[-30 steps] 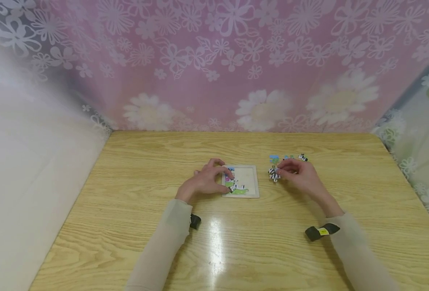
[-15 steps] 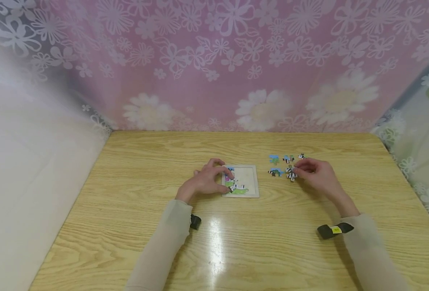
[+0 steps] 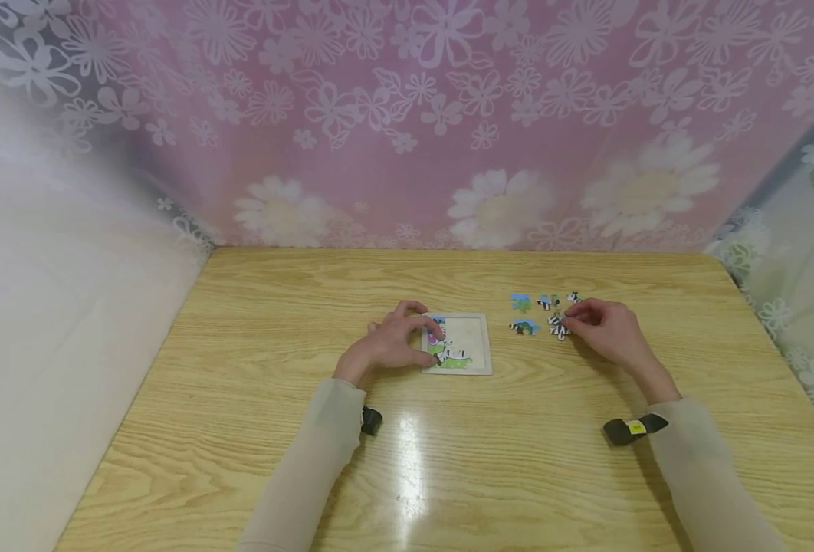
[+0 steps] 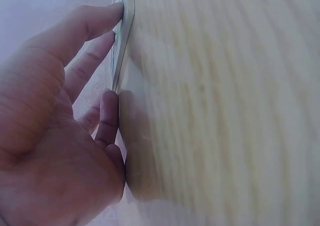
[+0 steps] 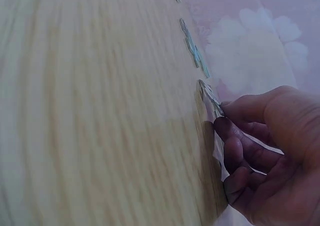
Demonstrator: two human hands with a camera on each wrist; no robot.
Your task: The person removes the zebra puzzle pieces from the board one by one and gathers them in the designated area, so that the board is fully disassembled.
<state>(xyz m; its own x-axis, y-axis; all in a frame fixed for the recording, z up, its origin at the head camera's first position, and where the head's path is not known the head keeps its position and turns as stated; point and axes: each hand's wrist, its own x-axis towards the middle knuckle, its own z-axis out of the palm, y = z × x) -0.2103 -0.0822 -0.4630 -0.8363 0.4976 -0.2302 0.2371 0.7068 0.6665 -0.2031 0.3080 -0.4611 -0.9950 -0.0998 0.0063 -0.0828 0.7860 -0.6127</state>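
Observation:
A square puzzle board [image 3: 476, 345] with a pale raised frame lies on the table, partly filled at its left side and bottom with green, white and black pieces. My left hand [image 3: 395, 343] rests at its left side, thumb and fingertips pressing on the board [image 4: 127, 36] from above, the other fingers against the table. To the right, my right hand [image 3: 607, 330] pinches a black-and-white striped puzzle piece [image 3: 558, 326] between thumb and fingers. In the right wrist view this puzzle piece [image 5: 210, 96] is tilted, one end low by the table.
Several loose puzzle pieces lie around the right hand: a blue-green one [image 3: 520, 302], a blue and dark one [image 3: 523, 327], another [image 3: 548, 301], and a black-and-white one [image 3: 574, 297] partly behind the fingers. A pink flowered curtain [image 3: 407, 153] hangs behind the wooden table [image 3: 297, 307].
My right hand has carried the striped piece rightward, away from the board, uncovering the loose pieces beneath, then slightly farther right and up. My left hand and the board have stayed put.

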